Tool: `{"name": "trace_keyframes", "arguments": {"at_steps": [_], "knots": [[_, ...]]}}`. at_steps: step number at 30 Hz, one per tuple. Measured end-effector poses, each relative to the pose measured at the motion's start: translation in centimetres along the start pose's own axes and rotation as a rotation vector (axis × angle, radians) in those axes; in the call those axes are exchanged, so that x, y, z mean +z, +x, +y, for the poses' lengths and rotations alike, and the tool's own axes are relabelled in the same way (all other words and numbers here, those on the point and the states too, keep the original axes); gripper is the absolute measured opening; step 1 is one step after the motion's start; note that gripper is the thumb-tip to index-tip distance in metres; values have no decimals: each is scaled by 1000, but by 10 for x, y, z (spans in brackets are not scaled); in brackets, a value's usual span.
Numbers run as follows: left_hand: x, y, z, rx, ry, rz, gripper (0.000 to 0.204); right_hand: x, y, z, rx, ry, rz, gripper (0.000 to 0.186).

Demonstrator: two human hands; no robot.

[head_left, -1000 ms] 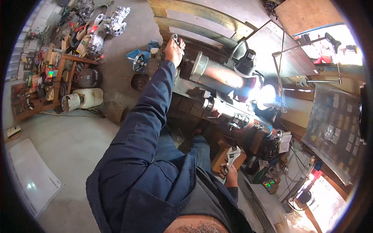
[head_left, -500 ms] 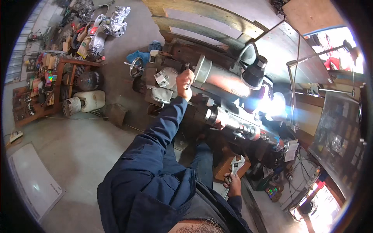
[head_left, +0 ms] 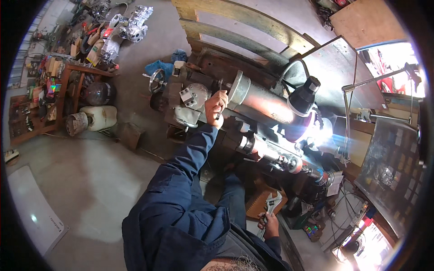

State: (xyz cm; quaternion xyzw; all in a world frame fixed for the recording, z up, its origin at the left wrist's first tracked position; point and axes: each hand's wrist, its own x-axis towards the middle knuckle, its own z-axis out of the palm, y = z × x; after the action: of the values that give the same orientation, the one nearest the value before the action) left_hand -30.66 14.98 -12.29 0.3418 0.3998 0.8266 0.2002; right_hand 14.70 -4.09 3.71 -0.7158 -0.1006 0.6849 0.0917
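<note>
My left hand (head_left: 216, 108) is closed around a slim metal tool that looks like a wrench (head_left: 220, 84), its ends showing above and below the fist. It is beside the pale round flange (head_left: 240, 89) of a long machine. Low on the right, my right hand (head_left: 270, 224) grips an adjustable wrench (head_left: 272, 203) by its handle, jaws up, in front of a brown box (head_left: 258, 204). Left of my left hand are a round metal plate with a block (head_left: 195, 95) and a small handwheel (head_left: 157, 81). Glare whitens part of the machine's bright shaft assembly (head_left: 271, 153).
A black work lamp (head_left: 304, 96) hangs over the machine on a bent arm. Wooden pallet slats (head_left: 244, 17) stand behind it. At the left are a cluttered rack (head_left: 63, 97), a plastic jug (head_left: 101, 118) and metal castings (head_left: 135, 25). A white panel (head_left: 34, 212) lies on the floor.
The head view has shifted slightly. My left fist has turned a little, with the tool still in it. My right hand keeps the adjustable wrench, a bit lower in the picture.
</note>
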Motion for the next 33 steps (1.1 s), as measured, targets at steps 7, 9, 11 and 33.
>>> {"name": "trace_keyframes", "arguments": {"at_steps": [7,9,11,33], "knots": [[-3,23,-7,-115,174,-44,42,-5,5,6,3,-29,-13,25],[-4,40,-24,-285,167,80,49,-3,6,6,6,-46,-16,25],[-5,75,-45,-438,18,241,53,5,5,1,11,-38,-5,24],[-90,137,-219,-539,1755,-1602,50,12,-10,1,-61,-16,-100,26]]}}
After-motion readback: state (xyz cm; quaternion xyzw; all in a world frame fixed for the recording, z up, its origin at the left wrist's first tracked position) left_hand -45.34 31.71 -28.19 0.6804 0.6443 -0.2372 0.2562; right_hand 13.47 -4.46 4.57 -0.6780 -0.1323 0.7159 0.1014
